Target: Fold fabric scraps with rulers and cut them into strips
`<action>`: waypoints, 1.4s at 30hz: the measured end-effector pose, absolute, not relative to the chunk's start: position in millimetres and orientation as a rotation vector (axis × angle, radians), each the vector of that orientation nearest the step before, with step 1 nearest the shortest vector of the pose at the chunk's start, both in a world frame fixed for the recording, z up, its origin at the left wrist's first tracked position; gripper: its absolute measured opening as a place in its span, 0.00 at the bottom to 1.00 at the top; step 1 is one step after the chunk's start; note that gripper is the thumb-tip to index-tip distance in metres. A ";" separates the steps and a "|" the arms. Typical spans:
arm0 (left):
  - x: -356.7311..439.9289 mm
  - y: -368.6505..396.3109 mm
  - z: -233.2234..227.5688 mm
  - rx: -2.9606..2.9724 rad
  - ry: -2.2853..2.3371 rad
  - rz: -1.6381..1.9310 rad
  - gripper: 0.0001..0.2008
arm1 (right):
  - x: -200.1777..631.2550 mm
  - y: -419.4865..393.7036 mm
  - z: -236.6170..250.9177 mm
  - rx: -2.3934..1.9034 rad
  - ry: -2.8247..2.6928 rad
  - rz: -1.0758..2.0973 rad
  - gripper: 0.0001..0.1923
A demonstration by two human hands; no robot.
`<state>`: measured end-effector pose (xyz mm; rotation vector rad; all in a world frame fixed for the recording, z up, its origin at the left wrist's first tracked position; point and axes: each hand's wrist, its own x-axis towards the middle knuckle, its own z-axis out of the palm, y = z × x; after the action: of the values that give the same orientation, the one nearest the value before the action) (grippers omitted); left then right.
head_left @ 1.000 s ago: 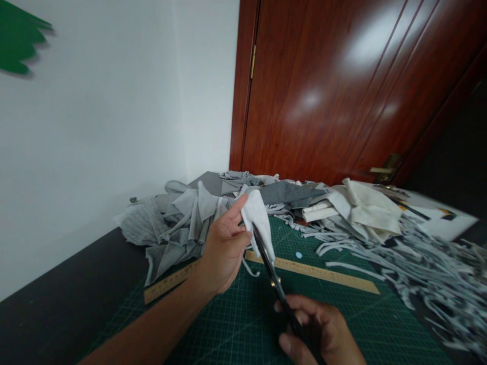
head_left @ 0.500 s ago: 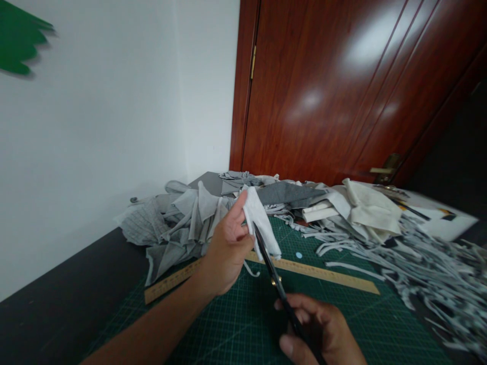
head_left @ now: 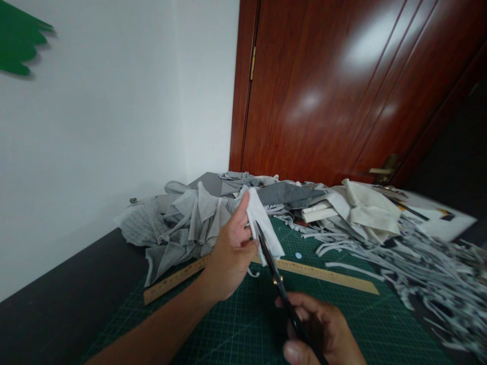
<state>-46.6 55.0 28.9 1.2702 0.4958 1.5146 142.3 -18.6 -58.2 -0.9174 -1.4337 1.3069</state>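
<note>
My left hand [head_left: 233, 253] grips a small white piece of fabric [head_left: 267, 225] by its left side, raised over a green cutting mat [head_left: 213, 329]. Black scissors [head_left: 279, 286] with a brass-coloured pivot are in my right hand [head_left: 323, 327], fingers closed about the handles. The blades reach up into the fabric from its lower edge, and a slit parts a narrow strip on the left from the wider part. A wooden ruler [head_left: 327, 275] lies on the mat beneath the hands, partly covered by my left hand.
Grey fabric pieces [head_left: 190, 213] are heaped at the left. Cream cloth [head_left: 371, 210] lies at the right, beside a large tangle of thin grey strips [head_left: 429, 274]. A white wall [head_left: 114, 101] and a brown wooden door [head_left: 304, 91] bound the table behind.
The scissor tips sit a little higher in the fabric, and the slit is longer. My left hand and the fabric have shifted slightly to the right.
</note>
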 end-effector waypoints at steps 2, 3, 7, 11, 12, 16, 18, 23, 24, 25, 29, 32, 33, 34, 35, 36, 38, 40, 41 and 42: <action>-45.3 55.1 27.3 1.275 0.483 1.500 0.52 | 142.3 -18.0 -59.1 -0.938 -1.428 1.266 0.33; -44.5 55.0 26.6 1.271 0.480 1.489 0.52 | 142.5 -17.6 -59.8 -0.944 -1.430 1.258 0.33; -42.1 53.6 25.2 1.255 0.479 1.465 0.52 | 143.6 -17.0 -63.6 -0.946 -1.447 1.266 0.33; -40.8 52.3 24.7 1.255 0.499 1.466 0.53 | 145.2 -17.4 -68.5 -0.976 -1.451 1.198 0.35; -40.6 52.4 24.6 1.256 0.498 1.465 0.53 | 145.8 -17.1 -69.5 -0.983 -1.461 1.189 0.35; -40.1 53.2 24.0 1.265 0.490 1.472 0.54 | 148.8 -14.9 -71.3 -0.950 -1.501 1.206 0.35; -40.2 53.7 23.3 1.271 0.495 1.472 0.55 | 149.4 -14.0 -71.5 -0.923 -1.500 1.217 0.34; -40.7 54.1 20.6 1.271 0.497 1.471 0.54 | 147.8 -15.0 -72.1 -0.892 -1.461 1.250 0.36; -40.6 54.1 20.3 1.269 0.494 1.472 0.54 | 147.3 -15.5 -71.9 -0.897 -1.459 1.249 0.36; -40.4 54.0 20.3 1.268 0.493 1.471 0.54 | 146.7 -16.1 -71.2 -0.904 -1.455 1.245 0.36; -39.2 53.0 21.2 1.269 0.493 1.462 0.54 | 144.4 -17.3 -63.6 -0.902 -1.449 1.259 0.36; -38.3 51.9 21.1 1.280 0.478 1.456 0.53 | 143.1 -17.1 -56.7 -0.896 -1.483 1.292 0.35; -38.0 51.5 20.8 1.284 0.477 1.455 0.52 | 142.9 -17.0 -55.2 -0.901 -1.487 1.307 0.34; -37.7 51.3 20.4 1.286 0.477 1.454 0.51 | 142.8 -16.8 -54.3 -0.908 -1.485 1.324 0.34; -37.5 51.1 19.8 1.287 0.479 1.454 0.51 | 142.8 -16.7 -53.9 -0.915 -1.479 1.339 0.34; -37.3 51.1 19.1 1.286 0.480 1.455 0.51 | 142.8 -16.5 -53.9 -0.919 -1.474 1.350 0.35; -37.1 51.5 17.6 1.281 0.482 1.459 0.51 | 142.9 -16.0 -54.5 -0.918 -1.473 1.358 0.35; -37.2 52.5 16.0 1.280 0.483 1.461 0.52 | 143.0 -15.5 -55.0 -0.916 -1.473 1.341 0.35; -37.4 53.1 15.3 1.280 0.482 1.463 0.52 | 143.0 -15.2 -54.9 -0.918 -1.476 1.330 0.35; -37.5 53.6 14.8 1.278 0.479 1.466 0.52 | 143.0 -14.9 -54.7 -0.922 -1.480 1.320 0.35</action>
<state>-37.5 53.6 14.8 1.2784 0.4791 1.4658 143.0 -14.9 -54.7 -0.9215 -1.4796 1.3196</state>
